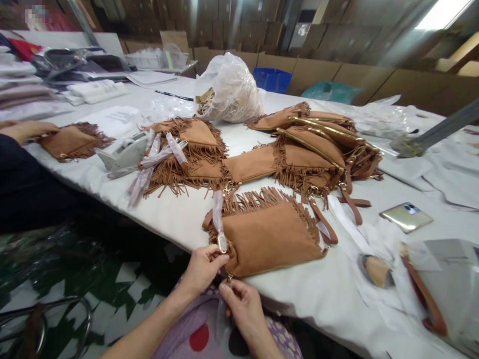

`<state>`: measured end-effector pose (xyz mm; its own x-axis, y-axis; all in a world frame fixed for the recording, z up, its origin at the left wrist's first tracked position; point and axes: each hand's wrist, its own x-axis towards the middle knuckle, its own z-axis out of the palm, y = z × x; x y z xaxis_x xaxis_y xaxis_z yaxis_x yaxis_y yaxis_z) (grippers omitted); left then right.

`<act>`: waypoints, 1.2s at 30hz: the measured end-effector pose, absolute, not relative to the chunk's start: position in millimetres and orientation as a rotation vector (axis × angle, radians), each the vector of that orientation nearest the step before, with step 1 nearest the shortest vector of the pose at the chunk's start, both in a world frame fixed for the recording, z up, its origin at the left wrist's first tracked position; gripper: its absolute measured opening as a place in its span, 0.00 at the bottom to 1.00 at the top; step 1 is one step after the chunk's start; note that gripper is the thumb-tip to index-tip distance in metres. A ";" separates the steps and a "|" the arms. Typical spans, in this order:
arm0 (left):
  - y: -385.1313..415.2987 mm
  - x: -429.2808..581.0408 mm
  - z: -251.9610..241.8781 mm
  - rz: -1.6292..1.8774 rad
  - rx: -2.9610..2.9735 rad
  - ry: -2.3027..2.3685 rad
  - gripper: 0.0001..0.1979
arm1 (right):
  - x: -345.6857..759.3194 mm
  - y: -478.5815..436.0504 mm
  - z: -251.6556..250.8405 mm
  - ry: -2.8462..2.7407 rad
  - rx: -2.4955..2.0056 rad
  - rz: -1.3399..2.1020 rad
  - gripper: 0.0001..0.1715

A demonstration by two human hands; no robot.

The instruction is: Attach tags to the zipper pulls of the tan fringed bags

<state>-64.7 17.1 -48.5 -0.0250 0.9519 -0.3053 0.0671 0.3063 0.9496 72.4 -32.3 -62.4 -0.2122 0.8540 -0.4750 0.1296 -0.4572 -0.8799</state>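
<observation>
Left hand [206,265] pinches a clasp [222,244], right hand [243,302] apparently the zip pull [230,276] (partly hidden) — a hard tug could drag the bag [275,237] down.

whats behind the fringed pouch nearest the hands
Behind the near pouch lie another brown pouch and a heap of pouches; the tabletop directly beneath them is hidden.

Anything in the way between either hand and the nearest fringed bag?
Nothing visible. The left hand pinches a metal clasp against the corner of the fringed bag; the right hand is just below that corner.
</observation>
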 end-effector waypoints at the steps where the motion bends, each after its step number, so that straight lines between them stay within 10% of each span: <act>1: 8.6 -65.3 -51.2 0.972 1.003 1.439 0.10 | 71.7 -32.0 -64.9 -1.155 -1.511 1.724 0.21; 36: -52.0 -37.9 -65.4 1.087 0.258 1.104 0.11 | 95.6 -33.6 -45.8 -0.922 -1.445 1.827 0.24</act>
<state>-37.9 -52.0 -65.4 0.0272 0.8073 -0.5895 -0.5763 0.4945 0.6506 95.6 -33.6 -45.8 -0.2042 0.8162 -0.5405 -0.0499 -0.5601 -0.8269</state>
